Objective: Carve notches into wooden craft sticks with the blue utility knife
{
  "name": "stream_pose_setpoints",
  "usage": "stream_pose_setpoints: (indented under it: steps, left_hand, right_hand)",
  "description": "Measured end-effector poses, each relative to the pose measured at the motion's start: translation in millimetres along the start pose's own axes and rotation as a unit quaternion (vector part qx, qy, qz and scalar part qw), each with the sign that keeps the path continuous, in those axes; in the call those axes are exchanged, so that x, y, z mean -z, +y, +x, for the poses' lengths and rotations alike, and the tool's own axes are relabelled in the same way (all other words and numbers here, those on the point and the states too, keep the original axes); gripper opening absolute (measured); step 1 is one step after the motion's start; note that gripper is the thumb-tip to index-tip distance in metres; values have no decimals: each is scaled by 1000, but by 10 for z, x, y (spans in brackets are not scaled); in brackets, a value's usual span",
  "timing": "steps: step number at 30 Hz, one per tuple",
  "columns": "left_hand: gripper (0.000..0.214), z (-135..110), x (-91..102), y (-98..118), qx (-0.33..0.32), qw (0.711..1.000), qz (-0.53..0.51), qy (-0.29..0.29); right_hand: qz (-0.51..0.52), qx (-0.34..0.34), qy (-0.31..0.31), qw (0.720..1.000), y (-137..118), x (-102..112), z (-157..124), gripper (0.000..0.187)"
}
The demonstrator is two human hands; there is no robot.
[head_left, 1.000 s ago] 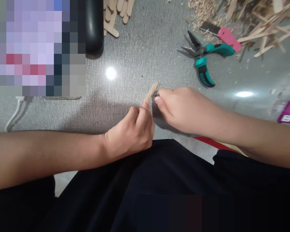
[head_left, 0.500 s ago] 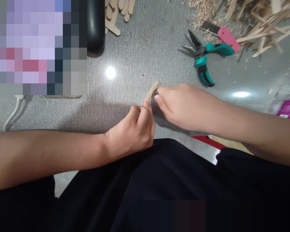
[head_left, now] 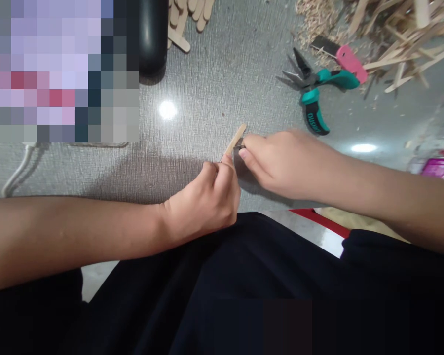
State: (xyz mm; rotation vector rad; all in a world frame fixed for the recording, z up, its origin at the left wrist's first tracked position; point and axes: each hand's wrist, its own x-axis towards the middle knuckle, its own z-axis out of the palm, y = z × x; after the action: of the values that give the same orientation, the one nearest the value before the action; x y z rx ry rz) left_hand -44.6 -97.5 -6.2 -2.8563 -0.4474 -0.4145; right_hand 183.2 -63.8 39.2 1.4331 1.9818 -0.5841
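My left hand is closed around the lower part of a wooden craft stick, whose rounded end points up and to the right. Just right of the stick, my right hand pinches a small thin blade. Only a sliver of this metal shows beside the stick; the fingers cover the rest. Whether its edge touches the wood I cannot tell. Beyond my right hand lie teal-and-black pliers, jaws apart. A pink-handled cutter with a dark, wide blade rests behind them.
Wood shavings and a heap of cut sticks cover the far right of the grey textured table. More craft sticks lie at the back, beside a black rounded object. A white cable runs at left.
The whole view has shifted slightly, so the table items appear a little further right. Both hands keep their grips, with the stick and blade close together as before.
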Motion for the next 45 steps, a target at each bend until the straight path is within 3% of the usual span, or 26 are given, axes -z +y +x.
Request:
stream_pose_setpoints:
  steps: [6,10,33,39,45]
  left_hand:
    - [37,15,-4,22,10,1000,20,-2]
    - [36,13,0,8,8,1000,10,2]
    - [36,-8,-16,-10,-4,1000,-21,0]
    - [35,-6,-18,-17,2,1000,-7,10]
    - [34,13,-26,-11,18,999,9,30]
  right_hand:
    - [-24,-12,-58,998,-177,148,-56,50]
    - [-14,-17,-15,1000,-213,156,-94,46]
    - [-47,-17,-49,998,-231,189,-61,44]
    - [-53,-19,-17,998,-267,172,-96,43]
    - [-82,-64,-100,990,-376,254,-60,48]
